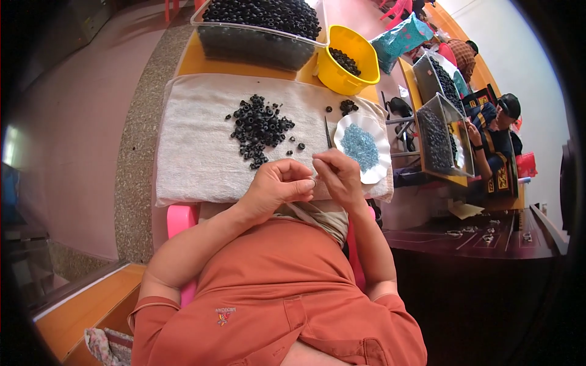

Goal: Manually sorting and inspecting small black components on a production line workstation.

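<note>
Fine fingertip work, seemingly, at frame centre: left hand [282,188] and right hand [339,177] pinched narrow, can't tell on what. Next move likely needs steady alignment near blue pieces [360,146].

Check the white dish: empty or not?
Not empty: small blue pieces cover the dish's middle; its wavy white rim is bare.
</note>
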A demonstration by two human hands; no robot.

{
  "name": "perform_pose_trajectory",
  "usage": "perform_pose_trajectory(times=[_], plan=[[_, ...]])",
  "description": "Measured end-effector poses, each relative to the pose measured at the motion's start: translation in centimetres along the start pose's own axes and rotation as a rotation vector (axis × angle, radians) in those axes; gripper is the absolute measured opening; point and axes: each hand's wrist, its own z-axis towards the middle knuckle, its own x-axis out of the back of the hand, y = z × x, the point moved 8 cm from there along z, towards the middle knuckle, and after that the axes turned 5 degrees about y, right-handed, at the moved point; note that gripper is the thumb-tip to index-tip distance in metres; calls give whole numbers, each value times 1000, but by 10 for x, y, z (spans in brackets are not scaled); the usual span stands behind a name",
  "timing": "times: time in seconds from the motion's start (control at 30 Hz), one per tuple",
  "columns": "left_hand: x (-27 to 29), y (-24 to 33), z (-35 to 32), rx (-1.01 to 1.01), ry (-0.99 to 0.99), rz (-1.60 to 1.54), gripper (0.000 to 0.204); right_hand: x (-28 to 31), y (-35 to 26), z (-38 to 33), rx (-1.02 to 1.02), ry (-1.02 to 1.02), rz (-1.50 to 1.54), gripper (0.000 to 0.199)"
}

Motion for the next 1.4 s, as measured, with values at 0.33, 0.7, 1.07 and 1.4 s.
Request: perform_pose_trajectory(times=[0.33,0.7,1.07,1.4], plan=[[-10,-5,-2,-83,-87,225,14,-26,-4,23,253,-30,-473,22],[-15,-5,-4,-81,-124,213,14,-50,-2,27,239,-228,-692,18],[-14,-2,-5,-96,-85,174,13,-52,-13,9,476,-224,-641,13],[-6,1,-3,-113,-39,168,12,-28,6,11,108,-156,41,20]])
